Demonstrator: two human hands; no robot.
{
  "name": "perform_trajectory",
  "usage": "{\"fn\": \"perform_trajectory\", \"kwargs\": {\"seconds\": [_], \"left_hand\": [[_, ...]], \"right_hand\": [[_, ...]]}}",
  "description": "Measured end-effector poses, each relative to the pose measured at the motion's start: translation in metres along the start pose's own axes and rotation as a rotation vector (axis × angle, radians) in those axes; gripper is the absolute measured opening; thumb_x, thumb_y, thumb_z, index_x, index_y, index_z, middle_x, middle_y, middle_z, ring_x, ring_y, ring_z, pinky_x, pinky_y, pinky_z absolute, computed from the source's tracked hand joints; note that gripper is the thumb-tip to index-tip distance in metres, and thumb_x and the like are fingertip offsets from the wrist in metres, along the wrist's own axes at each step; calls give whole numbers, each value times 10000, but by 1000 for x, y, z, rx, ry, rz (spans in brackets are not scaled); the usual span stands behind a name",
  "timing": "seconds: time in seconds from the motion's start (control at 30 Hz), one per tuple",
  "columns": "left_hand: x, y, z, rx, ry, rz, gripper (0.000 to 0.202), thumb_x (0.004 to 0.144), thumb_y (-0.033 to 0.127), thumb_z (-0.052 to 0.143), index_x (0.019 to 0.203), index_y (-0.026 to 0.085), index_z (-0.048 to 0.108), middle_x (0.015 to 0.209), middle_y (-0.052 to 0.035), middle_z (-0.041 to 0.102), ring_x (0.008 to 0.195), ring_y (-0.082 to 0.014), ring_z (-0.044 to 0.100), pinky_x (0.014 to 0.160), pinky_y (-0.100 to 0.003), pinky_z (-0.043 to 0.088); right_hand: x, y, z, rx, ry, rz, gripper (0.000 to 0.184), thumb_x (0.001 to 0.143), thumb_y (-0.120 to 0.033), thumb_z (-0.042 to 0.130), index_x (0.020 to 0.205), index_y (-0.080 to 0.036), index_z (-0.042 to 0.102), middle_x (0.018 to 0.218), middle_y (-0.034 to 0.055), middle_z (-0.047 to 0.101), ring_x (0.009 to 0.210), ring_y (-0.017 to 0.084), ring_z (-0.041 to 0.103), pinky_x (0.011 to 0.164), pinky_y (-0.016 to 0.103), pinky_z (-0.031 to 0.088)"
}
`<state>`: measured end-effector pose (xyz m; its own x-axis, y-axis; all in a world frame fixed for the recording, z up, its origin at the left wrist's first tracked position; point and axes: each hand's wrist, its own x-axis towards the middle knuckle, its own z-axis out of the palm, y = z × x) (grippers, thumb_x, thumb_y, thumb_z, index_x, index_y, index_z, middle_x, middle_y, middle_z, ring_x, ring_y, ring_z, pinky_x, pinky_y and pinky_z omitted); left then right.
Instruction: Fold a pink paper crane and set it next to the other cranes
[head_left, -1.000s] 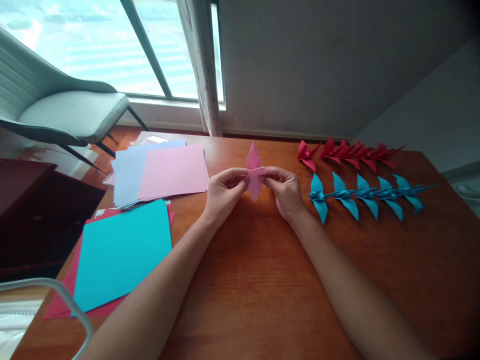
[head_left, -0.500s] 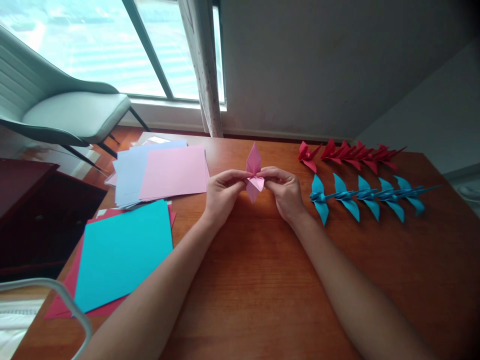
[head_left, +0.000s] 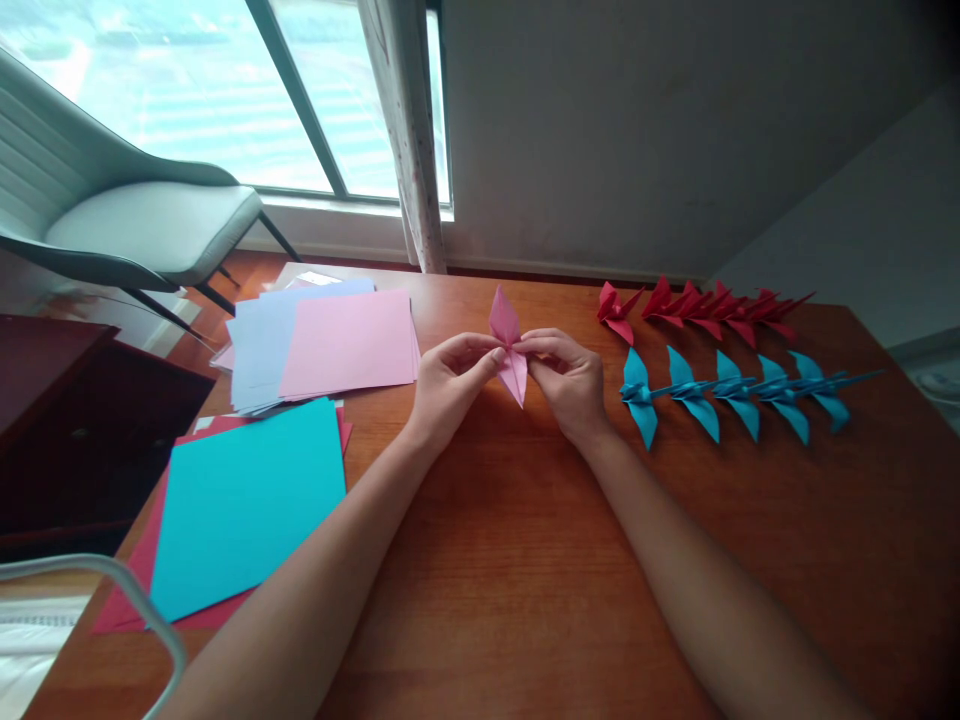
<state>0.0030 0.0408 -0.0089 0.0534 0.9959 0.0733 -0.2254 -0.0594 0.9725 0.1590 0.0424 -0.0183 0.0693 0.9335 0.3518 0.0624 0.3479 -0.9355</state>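
Note:
A pink origami crane is held up over the middle of the wooden table, one pointed wing up and the other down. My left hand pinches its left side between thumb and fingers. On the opposite side my right hand grips it the same way, fingertips close to the centre. The parts under my fingertips are hidden. To the right, red origami cranes stand in a row, and blue origami cranes form another row nearer to me.
Pink paper sheets lie over pale blue sheets at the back left. Nearer, a turquoise sheet rests on red paper. A grey-white chair is by the window, and a pale curved bar crosses the lower left.
The pink crane has tilted: its upper wing points slightly left and its lower wing slightly right. My left thumb has moved in onto its centre. The papers and rows are unchanged.

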Motion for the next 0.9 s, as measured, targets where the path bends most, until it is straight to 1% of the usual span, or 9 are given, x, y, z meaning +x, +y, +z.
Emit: {"fn": "perform_trajectory", "kwargs": {"seconds": [0.07, 0.1, 0.17, 0.23, 0.33, 0.43, 0.6, 0.73, 0.9], "left_hand": [[0, 0, 1, 4, -5, 12, 242, 766, 372, 839, 883, 175, 764, 913, -50, 780, 828, -157, 711, 824, -273, 567], [-1, 0, 1, 9, -3, 18, 242, 774, 371, 831, 896, 174, 762, 927, -54, 781, 841, -162, 716, 834, -281, 570], [-1, 1, 1, 20, 0, 27, 231, 784, 354, 821, 914, 174, 756, 943, -58, 781, 860, -168, 723, 840, -287, 576], [-2, 1, 2, 33, -5, 37, 216, 785, 322, 819, 926, 172, 752, 959, -62, 781, 872, -167, 726, 838, -280, 578], [-2, 1, 2, 54, -4, 66, 201, 788, 296, 814, 928, 169, 749, 972, -69, 783, 872, -162, 728, 833, -270, 581], [-1, 0, 3, 78, 3, 91, 203, 793, 309, 808, 928, 170, 748, 948, -68, 783, 862, -170, 732, 819, -279, 590], [-1, -1, 2, 64, 4, 110, 233, 801, 320, 805, 961, 167, 733, 974, -75, 782, 872, -173, 736, 820, -276, 590], [0, -3, 2, 16, -24, 89, 321, 806, 313, 807, 1077, 179, 701, 962, -63, 787, 869, -172, 740, 817, -271, 592], [0, -5, 2, 46, -8, 78, 427, 800, 340, 810, 1173, 190, 668, 928, -53, 785, 854, -185, 747, 803, -281, 597]], "right_hand": [[0, 1, 1, 20, 9, 52, 48, 819, -258, 721, 839, -248, 763, 925, 30, 731, 898, 183, 678, 746, 307, 532], [0, 1, 1, 46, 15, 87, 61, 810, -277, 734, 860, -245, 744, 911, 25, 730, 865, 177, 677, 740, 306, 537], [0, 2, 1, 109, 30, 151, 150, 781, -307, 768, 900, -246, 700, 894, 12, 722, 821, 167, 671, 737, 301, 544], [0, 2, 1, 167, 25, 184, 203, 770, -327, 784, 922, -246, 675, 907, 8, 712, 826, 161, 664, 726, 288, 541], [1, 1, -1, 216, 8, 219, 218, 807, -378, 758, 958, -241, 681, 929, 9, 701, 793, 142, 638, 665, 260, 512], [1, -1, -2, 191, -5, 246, 269, 813, -440, 753, 977, -236, 694, 919, 8, 697, 731, 126, 608, 646, 259, 496], [2, -2, -1, 149, -31, 264, 316, 752, -465, 806, 945, -233, 711, 894, 6, 714, 723, 136, 623, 659, 277, 509], [2, 3, 0, 121, 2, 234, 236, 777, -416, 789, 916, -232, 737, 889, 10, 747, 741, 150, 659, 717, 305, 542], [1, 7, 1, 44, 20, 177, 208, 806, -408, 764, 932, -242, 749, 929, 21, 770, 828, 181, 700, 769, 328, 565]]}}
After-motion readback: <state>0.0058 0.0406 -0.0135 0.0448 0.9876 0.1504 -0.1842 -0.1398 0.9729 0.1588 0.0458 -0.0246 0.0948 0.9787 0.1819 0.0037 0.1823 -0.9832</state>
